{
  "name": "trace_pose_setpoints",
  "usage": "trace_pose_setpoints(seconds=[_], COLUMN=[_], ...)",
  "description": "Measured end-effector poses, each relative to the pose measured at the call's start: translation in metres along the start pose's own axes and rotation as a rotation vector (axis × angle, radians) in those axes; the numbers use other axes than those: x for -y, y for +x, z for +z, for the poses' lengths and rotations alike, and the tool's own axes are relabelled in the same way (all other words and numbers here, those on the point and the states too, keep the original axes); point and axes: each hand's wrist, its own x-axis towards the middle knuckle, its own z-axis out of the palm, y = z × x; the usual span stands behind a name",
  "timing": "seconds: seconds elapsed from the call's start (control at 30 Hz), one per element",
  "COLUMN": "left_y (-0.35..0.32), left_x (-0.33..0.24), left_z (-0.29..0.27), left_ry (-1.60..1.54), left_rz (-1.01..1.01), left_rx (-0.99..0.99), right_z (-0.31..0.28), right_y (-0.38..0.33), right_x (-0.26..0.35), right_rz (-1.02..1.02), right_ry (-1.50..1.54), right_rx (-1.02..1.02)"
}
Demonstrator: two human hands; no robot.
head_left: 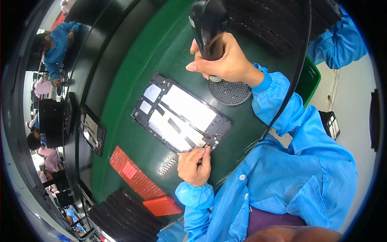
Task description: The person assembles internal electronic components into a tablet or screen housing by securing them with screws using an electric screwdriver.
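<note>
1. Centrally in the head view, an opened tablet-like device (181, 114) lies inner side up on the green table (135, 141), its long axis slanting from upper left to lower right.
2. The left hand (194, 166), fingers curled, meets its near edge; any pinch cannot be told.
3. The right hand (225, 60) wraps closely around a black tool (209, 24).

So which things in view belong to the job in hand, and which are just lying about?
Likely in the job:
black tool, gripped by the right hand
open flat device, left hand at its edge
small silver parts, probably

Seemingly lying about:
red bubble-wrap sheet
second flat device, off to the left
green bin
</note>
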Motion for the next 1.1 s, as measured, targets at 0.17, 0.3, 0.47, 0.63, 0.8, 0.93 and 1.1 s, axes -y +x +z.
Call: trace_pose_setpoints(seconds=[0.17, 0.3, 0.47, 0.63, 0.8, 0.93, 1.1], left_y=[0.008, 0.010, 0.006, -0.007, -0.014, -0.016, -0.016], left_x=[-0.013, -0.017, -0.002, 0.010, 0.015, 0.035, 0.039], left_z=[0.000, -0.018, -0.036, -0.047, -0.056, -0.058, -0.066], left_ry=[-0.058, -0.185, -0.199, -0.374, -0.664, -1.110, -1.276], left_rz=[0.028, -0.386, -0.415, -0.548, -0.731, -0.867, -0.930], left_rx=[0.055, -0.055, -0.177, -0.264, -0.394, -0.447, -0.431], right_z=[0.002, 0.002, 0.003, 0.004, 0.009, 0.010, 0.002], right_y=[0.009, 0.011, 0.010, 0.008, 0.007, 0.006, 0.006], right_x=[0.000, 0.002, -0.003, 0.000, -0.005, 0.004, 0.008], right_rz=[0.010, 0.040, -0.008, -0.016, -0.002, -0.006, -0.222], right_ry=[0.017, -0.013, -0.009, -0.022, 0.017, -0.057, 0.022], right_rx=[0.004, 0.001, -0.018, -0.016, 0.001, -0.056, 0.026])
